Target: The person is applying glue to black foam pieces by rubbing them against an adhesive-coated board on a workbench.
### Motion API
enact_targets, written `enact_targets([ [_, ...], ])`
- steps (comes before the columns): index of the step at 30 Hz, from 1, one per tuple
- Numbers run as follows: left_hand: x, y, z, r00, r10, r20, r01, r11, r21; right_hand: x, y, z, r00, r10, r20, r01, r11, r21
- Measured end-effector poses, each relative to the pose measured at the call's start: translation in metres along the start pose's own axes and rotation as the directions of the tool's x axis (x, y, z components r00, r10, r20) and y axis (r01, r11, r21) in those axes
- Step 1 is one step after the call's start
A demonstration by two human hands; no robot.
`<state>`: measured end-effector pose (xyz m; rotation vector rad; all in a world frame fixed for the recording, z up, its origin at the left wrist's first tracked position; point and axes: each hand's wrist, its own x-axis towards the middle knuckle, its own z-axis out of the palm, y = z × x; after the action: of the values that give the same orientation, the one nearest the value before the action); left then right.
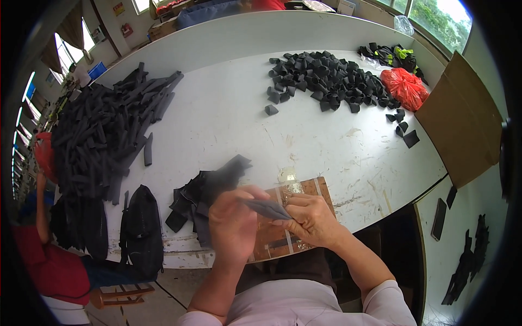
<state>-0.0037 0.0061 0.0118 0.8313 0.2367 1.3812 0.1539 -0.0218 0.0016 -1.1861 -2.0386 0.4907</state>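
My left hand and my right hand hold one dark grey flat strip between them, just above a brown wooden board with tape bands at the table's near edge. The strip's far part is blurred, reaching up-left. A small heap of black pieces lies on the white table right behind my left hand.
A large pile of long black strips covers the table's left side. Several small folded black pieces lie far right beside a red plastic bag. A cardboard sheet stands right. A black bag hangs left, next to a seated person.
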Motion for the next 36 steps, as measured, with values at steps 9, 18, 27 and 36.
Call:
enact_targets([
  [9, 0.001, 0.002, -0.004, 0.996, -0.086, -0.021, 0.088, 0.976, 0.198, -0.015, 0.018, 0.027, 0.995, 0.033, -0.098, -0.029, 0.999, 0.040],
  [18, 0.007, 0.007, -0.012, 0.997, 0.079, -0.005, -0.068, 0.882, 0.467, -0.006, -0.003, 0.005, 0.999, 0.014, -0.035, -0.018, 0.992, -0.123],
  [27, 0.002, 0.004, -0.013, 0.993, 0.113, -0.020, -0.091, 0.881, 0.464, -0.008, 0.001, 0.019, 0.999, 0.046, -0.015, -0.046, 0.999, -0.026],
  [36, -0.020, -0.006, -0.029, 0.989, 0.035, -0.141, 0.076, 0.704, 0.706, 0.010, -0.028, -0.015, 0.981, 0.193, 0.004, -0.171, 0.861, 0.480],
])
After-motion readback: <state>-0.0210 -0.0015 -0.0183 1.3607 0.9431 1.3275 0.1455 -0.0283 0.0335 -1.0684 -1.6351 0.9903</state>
